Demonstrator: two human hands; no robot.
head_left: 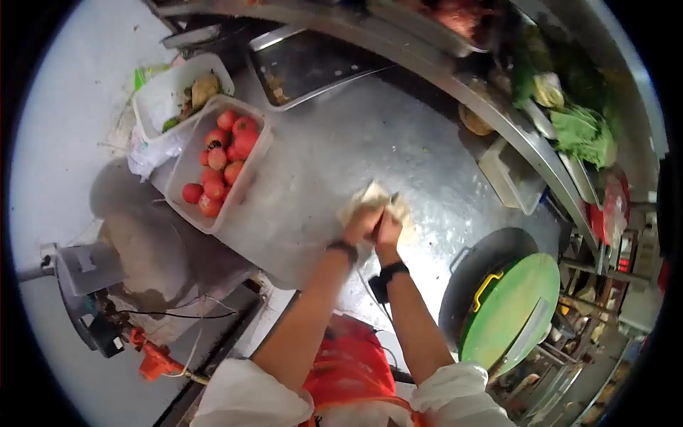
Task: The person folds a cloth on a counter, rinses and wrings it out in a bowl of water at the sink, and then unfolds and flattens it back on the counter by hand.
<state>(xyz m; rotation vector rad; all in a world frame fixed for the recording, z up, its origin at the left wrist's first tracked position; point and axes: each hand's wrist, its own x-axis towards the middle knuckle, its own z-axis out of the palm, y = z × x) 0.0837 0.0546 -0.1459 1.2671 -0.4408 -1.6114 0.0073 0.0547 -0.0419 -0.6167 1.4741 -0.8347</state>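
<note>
At the far left, a white tub was partly filled with mixed vegetables. Just beside it, nearer, a long translucent container was set at the left edge of the metal worktop, and red tomatoes were heaped inside. To the right of both, at the far side, a shallow dark tray was seen with a few pale scraps in its left part.

In the middle, a pale cloth was held bunched against the worktop. It was gripped by the left hand and the right hand together — both closed in on it and touching each other; the fingertips were partly hidden.

To the right, nearer, a round green board with a yellow handle was placed well apart from the cloth. Beyond it, a pale bin was tilted, and leafy greens were laid farthest right.
</note>
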